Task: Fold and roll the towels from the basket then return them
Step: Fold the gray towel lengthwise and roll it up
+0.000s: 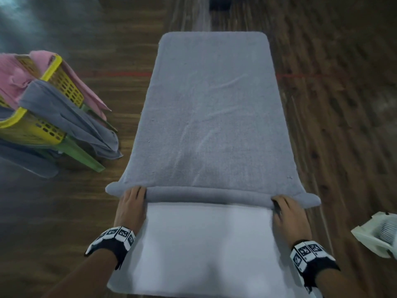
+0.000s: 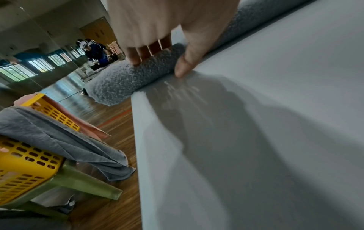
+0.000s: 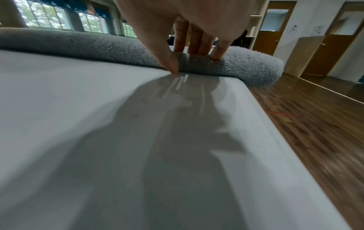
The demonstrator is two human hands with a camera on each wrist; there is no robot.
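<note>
A grey towel (image 1: 210,117) lies lengthwise along a white table (image 1: 206,244); its near end is wound into a thin roll (image 1: 210,195) that overhangs both table sides. My left hand (image 1: 134,198) grips the roll near its left end, fingers over the top and thumb (image 2: 183,65) against the near side. At the other end my right hand (image 1: 281,206) grips it the same way, thumb tip (image 3: 173,65) on the table. The yellow basket (image 1: 53,82) stands to the left, with a pink towel (image 1: 12,78) and another grey towel (image 1: 64,117) draped over its rim.
The basket sits on a green plastic stool (image 1: 81,153) beside the table's left edge. A white fan-like object (image 1: 378,235) is on the wooden floor (image 1: 343,104) at the right. The table is narrow, about as wide as the towel.
</note>
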